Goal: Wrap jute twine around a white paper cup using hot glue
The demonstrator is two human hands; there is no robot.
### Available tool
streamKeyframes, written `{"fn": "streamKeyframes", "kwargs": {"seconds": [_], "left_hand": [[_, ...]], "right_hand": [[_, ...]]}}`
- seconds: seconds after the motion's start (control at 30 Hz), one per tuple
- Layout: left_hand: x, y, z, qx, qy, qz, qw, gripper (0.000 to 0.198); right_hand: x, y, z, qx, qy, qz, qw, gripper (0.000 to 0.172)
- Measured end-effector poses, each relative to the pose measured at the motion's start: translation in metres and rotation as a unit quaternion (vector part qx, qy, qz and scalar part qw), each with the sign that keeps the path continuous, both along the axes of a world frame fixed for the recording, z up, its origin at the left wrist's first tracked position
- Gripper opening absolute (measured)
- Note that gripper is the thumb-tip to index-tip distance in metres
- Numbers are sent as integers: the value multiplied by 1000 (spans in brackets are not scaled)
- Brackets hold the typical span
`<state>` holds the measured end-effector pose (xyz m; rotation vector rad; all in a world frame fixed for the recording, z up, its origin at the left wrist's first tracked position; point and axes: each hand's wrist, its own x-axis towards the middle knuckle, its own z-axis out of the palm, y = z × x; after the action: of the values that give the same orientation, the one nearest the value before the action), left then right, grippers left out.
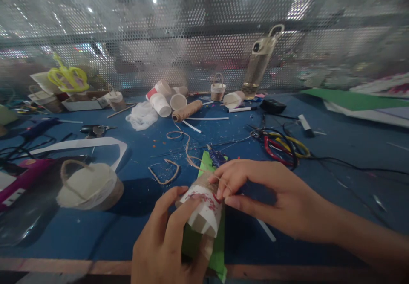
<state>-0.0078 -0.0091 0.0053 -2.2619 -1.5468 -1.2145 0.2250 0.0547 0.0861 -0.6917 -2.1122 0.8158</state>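
A paper cup (pixel 204 209), white with reddish marks and partly wrapped in brown twine, lies on its side near the table's front edge. My left hand (pixel 175 233) grips it from the left, fingers around its body. On the cup's other side, my right hand (pixel 252 184) pinches the twine (pixel 189 154) against the wrapped end. From there the strand runs loosely back to a twine roll (pixel 187 111). Under the cup is a bright green strip (pixel 219 250). A short cut piece of twine (pixel 164 176) lies just beyond my left hand.
A finished-looking twine-handled cup basket (pixel 91 186) stands at left, near a magenta tool (pixel 25 177). Loose cups (pixel 161 104), a bottle (pixel 260 64) and a yellow crown-shaped piece (pixel 68 77) line the back. Cables and red-and-yellow-handled pliers (pixel 281 145) lie at right.
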Motion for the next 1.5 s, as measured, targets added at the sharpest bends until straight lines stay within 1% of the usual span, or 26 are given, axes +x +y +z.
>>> {"fn": "streamKeyframes", "kwargs": {"seconds": [0.27, 0.53, 0.77, 1.0, 1.2, 1.33, 1.43, 1.5], "left_hand": [[1, -1, 4, -10, 2, 6, 1000, 32], [0, -1, 1, -10, 6, 4, 1000, 33], [0, -1, 2, -12, 11, -1, 1000, 38], [1, 0, 4, -11, -9, -9, 1000, 38], [1, 0, 2, -14, -2, -17, 1000, 42], [-4, 3, 4, -1, 32, -29, 999, 47], [-8, 6, 7, 22, 76, -45, 996, 51], [-11, 7, 9, 31, 86, -44, 995, 52]], "right_hand": [[1, 3, 4, -3, 29, 21, 999, 8], [3, 4, 3, 2, 21, 22, 1000, 7], [4, 5, 3, 32, -1, 33, 999, 9], [3, 9, 3, 69, 21, 74, 995, 10], [5, 9, 5, 80, -17, 75, 994, 10], [5, 9, 5, 107, -45, 81, 990, 12], [5, 9, 2, 148, -47, 97, 983, 13], [6, 9, -1, 174, -47, 99, 979, 12]]}}
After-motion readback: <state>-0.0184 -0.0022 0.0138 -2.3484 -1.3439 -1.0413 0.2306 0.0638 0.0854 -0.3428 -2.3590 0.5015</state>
